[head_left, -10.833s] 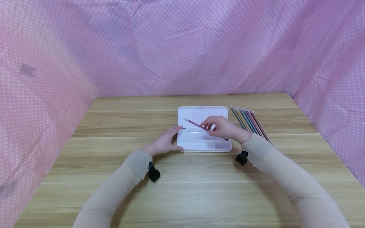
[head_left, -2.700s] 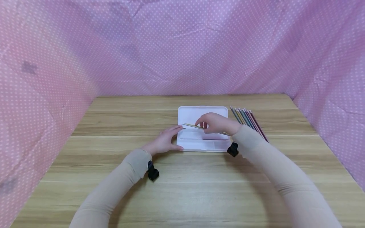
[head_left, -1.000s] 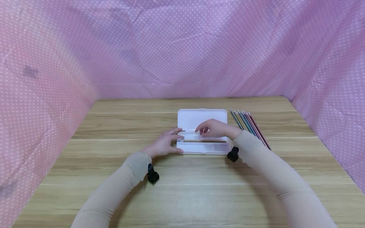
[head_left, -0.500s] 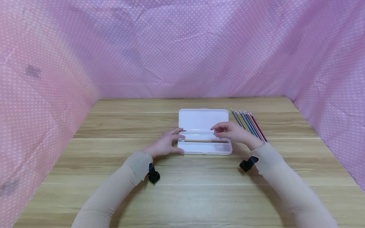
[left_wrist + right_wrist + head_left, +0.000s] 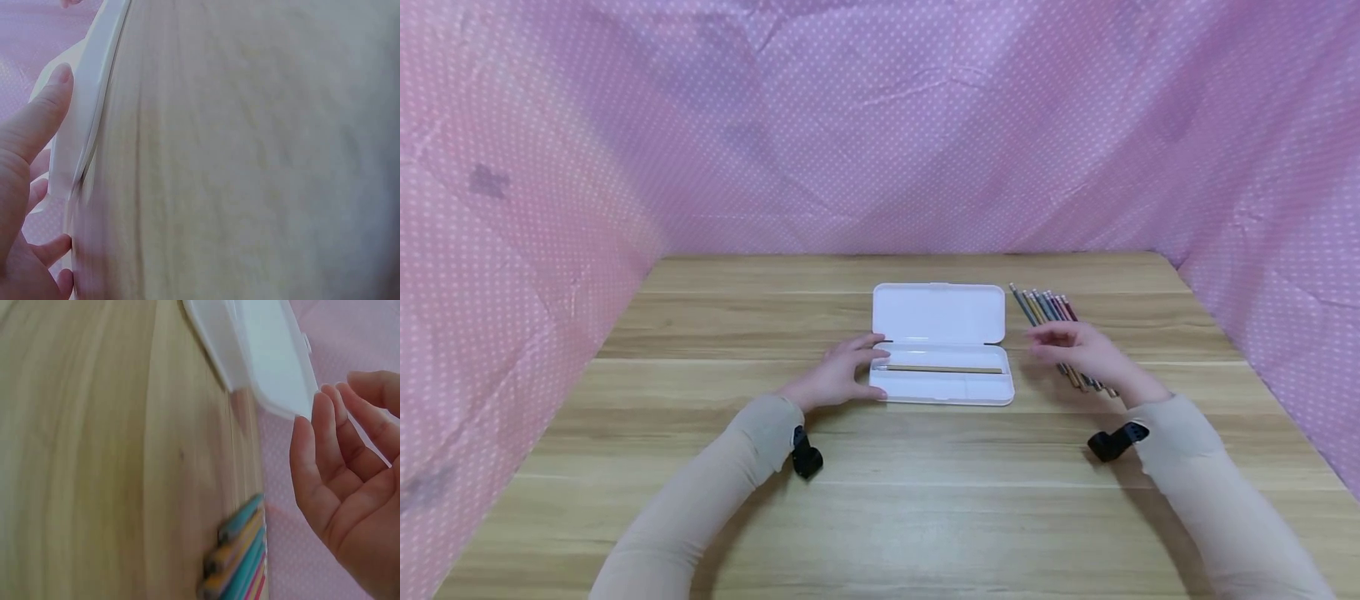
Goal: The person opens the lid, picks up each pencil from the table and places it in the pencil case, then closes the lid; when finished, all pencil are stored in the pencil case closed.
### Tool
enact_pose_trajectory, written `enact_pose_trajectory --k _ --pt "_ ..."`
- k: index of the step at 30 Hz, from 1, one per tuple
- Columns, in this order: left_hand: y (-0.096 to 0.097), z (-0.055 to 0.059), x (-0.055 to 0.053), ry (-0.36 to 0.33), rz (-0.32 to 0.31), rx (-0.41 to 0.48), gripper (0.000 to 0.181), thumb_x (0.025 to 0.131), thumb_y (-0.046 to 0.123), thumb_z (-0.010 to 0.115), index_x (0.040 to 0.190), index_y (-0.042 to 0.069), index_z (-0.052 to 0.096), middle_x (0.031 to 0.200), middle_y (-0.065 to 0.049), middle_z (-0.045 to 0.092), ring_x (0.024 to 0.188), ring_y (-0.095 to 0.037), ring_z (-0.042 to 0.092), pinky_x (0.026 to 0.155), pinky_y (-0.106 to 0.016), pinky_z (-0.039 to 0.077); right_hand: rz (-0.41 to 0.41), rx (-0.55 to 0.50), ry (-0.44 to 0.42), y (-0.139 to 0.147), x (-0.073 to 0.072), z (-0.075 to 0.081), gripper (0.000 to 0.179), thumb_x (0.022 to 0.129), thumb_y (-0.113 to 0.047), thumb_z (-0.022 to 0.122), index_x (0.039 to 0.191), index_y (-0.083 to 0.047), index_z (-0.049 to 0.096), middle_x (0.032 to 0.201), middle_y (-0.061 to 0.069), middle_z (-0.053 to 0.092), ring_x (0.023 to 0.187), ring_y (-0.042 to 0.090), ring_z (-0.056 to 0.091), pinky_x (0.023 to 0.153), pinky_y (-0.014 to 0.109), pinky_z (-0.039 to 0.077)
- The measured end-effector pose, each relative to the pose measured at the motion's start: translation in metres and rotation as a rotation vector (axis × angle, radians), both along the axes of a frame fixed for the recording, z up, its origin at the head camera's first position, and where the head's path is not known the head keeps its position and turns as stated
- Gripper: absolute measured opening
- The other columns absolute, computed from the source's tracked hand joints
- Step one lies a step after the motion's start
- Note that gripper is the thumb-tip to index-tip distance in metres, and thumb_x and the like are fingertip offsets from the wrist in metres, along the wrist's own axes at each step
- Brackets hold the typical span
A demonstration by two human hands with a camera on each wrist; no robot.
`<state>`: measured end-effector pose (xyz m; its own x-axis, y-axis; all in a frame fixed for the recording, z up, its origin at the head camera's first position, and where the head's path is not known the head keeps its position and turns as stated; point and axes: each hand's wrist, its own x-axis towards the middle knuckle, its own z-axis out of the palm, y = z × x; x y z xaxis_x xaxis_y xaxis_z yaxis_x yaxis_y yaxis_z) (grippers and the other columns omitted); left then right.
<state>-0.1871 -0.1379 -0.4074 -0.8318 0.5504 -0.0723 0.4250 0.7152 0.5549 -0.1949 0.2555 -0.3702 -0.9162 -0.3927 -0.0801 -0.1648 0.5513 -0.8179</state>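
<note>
- White rectangular plastic case [image 5: 992, 390]: open on wood-grain table [image 5: 925, 500], lid [image 5: 938, 312] behind tray [image 5: 917, 387].
- Slim yellow-brown pencil [image 5: 943, 369]: lengthwise in tray.
- Multicoloured slim pencils [image 5: 1042, 307]: grouped slantwise on table, right of case.
- Left hand [image 5: 841, 375]: touching case's left end.
- Right hand [image 5: 1086, 350]: above grouped pencils.
- Pink white-dotted cloth [image 5: 880, 125]: behind table and along both sides.

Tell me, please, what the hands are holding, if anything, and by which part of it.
The left hand holds the open white case by its left end; the right hand holds nothing.
</note>
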Motion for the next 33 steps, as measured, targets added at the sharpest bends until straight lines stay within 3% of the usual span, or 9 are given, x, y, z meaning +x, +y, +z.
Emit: enact_pose_trajectory --k 8,14,17,22,26,30,33 --pt "0.001 0.001 0.000 0.018 -0.009 -0.003 0.074 0.078 0.040 0.076 0.141 0.013 0.046 0.155 -0.002 0.027 0.143 -0.031 0.022 0.111 -0.064 0.012 -0.047 -0.031 -0.057 0.034 0.003 0.000 0.045 0.094 -0.016 0.058 0.128 0.012 0.048 0.104 0.001 0.066 0.088 -0.001 0.061 0.077 0.019 0.053" --pt "0.001 0.001 0.000 0.014 -0.007 -0.005 0.074 0.078 0.040 0.075 0.141 0.014 0.046 0.156 -0.002 0.027 0.143 -0.031 0.022 0.111 -0.064 0.012 -0.077 -0.027 -0.077 0.050 0.004 -0.002 0.049 0.097 -0.020 0.055 0.132 0.012 0.044 0.124 0.024 0.056 0.093 -0.003 0.061 0.080 0.020 0.053" --pt "0.001 0.001 -0.001 0.004 -0.002 -0.010 0.074 0.078 0.041 0.075 0.141 0.015 0.045 0.156 -0.001 0.026 0.143 -0.030 0.021 0.111 -0.064 0.011 -0.113 -0.028 -0.085 0.057 0.003 -0.002 0.049 0.097 -0.023 0.055 0.132 0.009 0.045 0.119 0.010 0.063 0.092 -0.004 0.061 0.079 0.020 0.053" --pt "0.002 0.001 -0.002 -0.013 0.009 -0.013 0.077 0.078 0.043 0.075 0.143 0.018 0.042 0.156 0.001 0.024 0.143 -0.030 0.020 0.111 -0.065 0.010 -0.200 -0.057 -0.067 0.069 -0.003 0.000 0.028 0.096 -0.021 0.056 0.119 -0.006 0.058 0.090 -0.025 0.063 0.083 -0.004 0.062 0.072 0.018 0.053" --pt "0.002 0.000 -0.003 -0.008 0.015 -0.014 0.078 0.078 0.042 0.075 0.144 0.019 0.040 0.156 0.000 0.025 0.143 -0.031 0.021 0.111 -0.064 0.011 -0.233 -0.031 -0.062 0.076 -0.010 0.001 0.023 0.096 -0.021 0.056 0.116 -0.010 0.057 0.085 -0.027 0.060 0.078 -0.002 0.063 0.071 0.018 0.053" --pt "0.001 -0.001 -0.002 -0.007 0.013 -0.012 0.079 0.078 0.042 0.075 0.144 0.019 0.040 0.156 0.000 0.025 0.143 -0.031 0.021 0.112 -0.064 0.011 -0.239 -0.011 -0.096 0.084 -0.017 0.003 0.015 0.096 -0.024 0.056 0.111 -0.022 0.057 0.085 -0.024 0.060 0.078 -0.001 0.063 0.073 0.021 0.054" --pt "0.000 0.000 -0.001 -0.010 0.017 -0.007 0.079 0.077 0.042 0.075 0.144 0.019 0.040 0.156 0.000 0.025 0.143 -0.031 0.021 0.112 -0.064 0.011 -0.234 -0.004 -0.112 0.089 -0.022 0.006 0.017 0.096 -0.024 0.056 0.113 -0.020 0.056 0.086 -0.024 0.059 0.079 -0.001 0.062 0.074 0.022 0.055"
